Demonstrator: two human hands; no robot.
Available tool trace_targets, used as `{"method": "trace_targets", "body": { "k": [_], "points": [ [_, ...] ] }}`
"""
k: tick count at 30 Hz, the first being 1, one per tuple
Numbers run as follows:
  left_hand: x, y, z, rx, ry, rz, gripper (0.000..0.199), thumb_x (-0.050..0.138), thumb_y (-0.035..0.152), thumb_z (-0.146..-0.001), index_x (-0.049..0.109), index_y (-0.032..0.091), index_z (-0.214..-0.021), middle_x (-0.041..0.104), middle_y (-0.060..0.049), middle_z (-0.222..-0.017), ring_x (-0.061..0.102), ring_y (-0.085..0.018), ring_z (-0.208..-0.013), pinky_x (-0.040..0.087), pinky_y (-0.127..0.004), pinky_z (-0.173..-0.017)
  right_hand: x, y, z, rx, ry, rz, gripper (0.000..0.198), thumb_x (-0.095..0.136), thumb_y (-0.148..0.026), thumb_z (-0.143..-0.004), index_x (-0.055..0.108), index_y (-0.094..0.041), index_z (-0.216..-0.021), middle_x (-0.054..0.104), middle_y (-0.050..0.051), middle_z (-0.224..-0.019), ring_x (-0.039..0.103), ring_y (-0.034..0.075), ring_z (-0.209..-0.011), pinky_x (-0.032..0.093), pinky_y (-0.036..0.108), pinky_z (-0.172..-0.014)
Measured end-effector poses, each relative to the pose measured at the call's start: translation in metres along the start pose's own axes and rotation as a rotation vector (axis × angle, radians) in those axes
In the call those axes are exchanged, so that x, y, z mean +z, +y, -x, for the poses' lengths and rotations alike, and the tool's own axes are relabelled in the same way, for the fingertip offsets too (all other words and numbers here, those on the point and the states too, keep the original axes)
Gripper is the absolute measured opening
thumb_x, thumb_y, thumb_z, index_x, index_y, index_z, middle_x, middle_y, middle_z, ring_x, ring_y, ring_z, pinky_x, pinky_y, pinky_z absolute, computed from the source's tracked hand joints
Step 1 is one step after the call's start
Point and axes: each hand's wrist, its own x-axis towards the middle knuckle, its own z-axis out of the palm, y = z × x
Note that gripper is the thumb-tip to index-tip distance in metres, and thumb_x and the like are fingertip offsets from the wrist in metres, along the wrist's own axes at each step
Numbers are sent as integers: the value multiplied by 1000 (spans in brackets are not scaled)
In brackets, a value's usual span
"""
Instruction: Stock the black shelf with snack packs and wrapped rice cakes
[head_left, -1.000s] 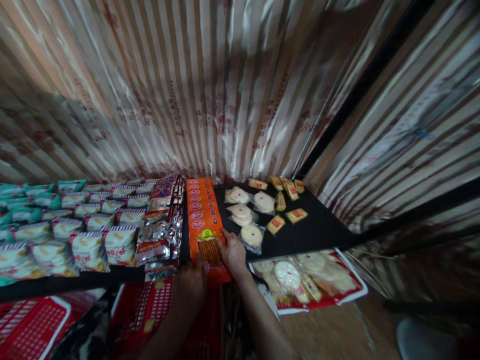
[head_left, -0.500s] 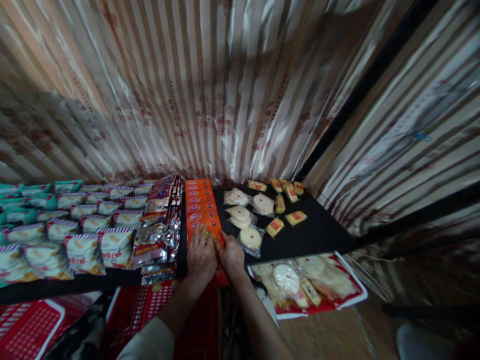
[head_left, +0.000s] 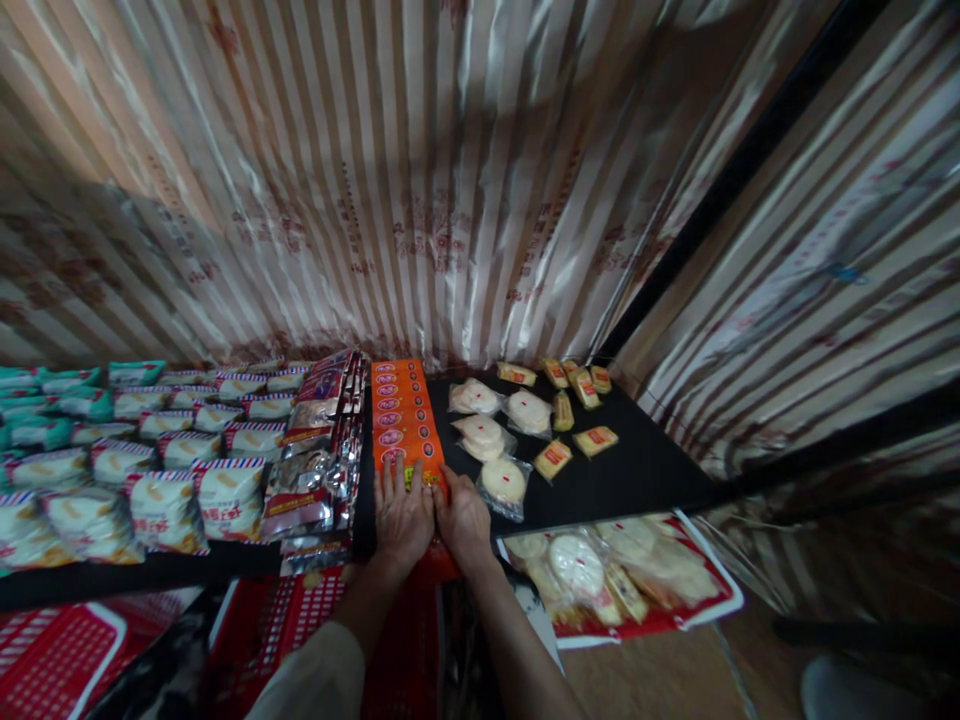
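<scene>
On the black tabletop lies a row of orange snack packets that seem to overlap, with repeated round logos. My left hand rests flat on the front end of the row, fingers spread, some yellow-green print showing by the fingertips. Beside it, my right hand has its fingers drawn together at the row's right front edge and appears to pinch a packet there; the exact grip is partly hidden. Silver and maroon packets stand close together to the left of the row.
White bread packs and teal packs fill the left. Clear-wrapped round flat cakes and small yellow packs lie right. Below are red baskets and a red-and-white tray of cakes. A dark pole slants before striped sheeting.
My left hand has slid slightly towards me, showing more of the front packet's yellow-green print. My right hand stays at the row's edge. The view has shifted a little.
</scene>
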Motion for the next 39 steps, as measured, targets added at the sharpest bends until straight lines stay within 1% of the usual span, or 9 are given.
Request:
{"method": "trace_targets", "body": {
  "k": [5,7,9,13,18,22,26,34,39],
  "points": [
    [-1,2,0,-3,-8,24,46,43,35,-85,50,18,-128,39,-11,-142,25,-31,-134,23,-50,-108,2,5,1,-73,149,-71,36,39,-22,-86,62,-17,-114,60,11,-103,57,19,-94,46,28,-83],
    [-2,2,0,-2,-18,19,49,45,37,-84,48,18,-129,38,-12,-142,25,-32,-134,23,-51,-108,7,7,-3,-107,213,-163,38,36,-19,-86,61,-15,-114,59,13,-109,55,20,-101,44,31,-90],
    [-2,2,0,-4,-28,13,51,46,37,-83,47,19,-130,38,-12,-142,24,-33,-134,23,-52,-108,12,9,-8,-121,234,-236,40,33,-18,-87,60,-13,-115,57,14,-116,53,20,-108,42,33,-96],
    [0,2,-1,-9,-26,21,49,45,35,-84,48,18,-129,38,-13,-142,25,-33,-134,24,-52,-107,19,6,-17,-111,154,-259,41,33,-17,-86,60,-9,-115,55,15,-124,49,20,-117,38,34,-102],
    [1,2,-1,-6,-25,38,52,49,35,-81,49,16,-129,36,-16,-142,24,-36,-134,22,-54,-107,15,-5,-38,-109,108,-215,40,35,-17,-86,58,-9,-117,47,15,-134,43,21,-124,34,35,-105],
    [1,3,-1,-7,-3,65,56,53,38,-76,49,17,-129,38,-14,-141,25,-35,-134,22,-54,-108,16,-9,-64,-123,106,-276,39,37,-21,-86,57,-11,-118,54,14,-127,50,20,-118,38,35,-101],
    [1,3,-1,-13,6,81,54,52,38,-77,52,17,-127,41,-14,-139,26,-35,-133,22,-53,-108,24,-2,-82,-157,123,-381,40,41,-25,-86,54,-13,-122,59,12,-121,54,18,-112,41,33,-97],
    [-3,6,-4,-37,-33,88,52,49,39,-79,52,19,-126,43,-13,-138,29,-34,-132,22,-53,-108,40,11,-99,-229,164,-389,42,38,-28,-87,57,-9,-119,55,14,-126,49,19,-119,37,33,-102],
    [-4,6,-4,-45,-58,82,52,49,41,-78,53,19,-126,43,-12,-138,30,-34,-131,22,-52,-108,44,12,-103,-234,180,-401,40,37,-26,-87,58,-9,-117,57,14,-125,50,18,-118,37,33,-102]
  ]
}}
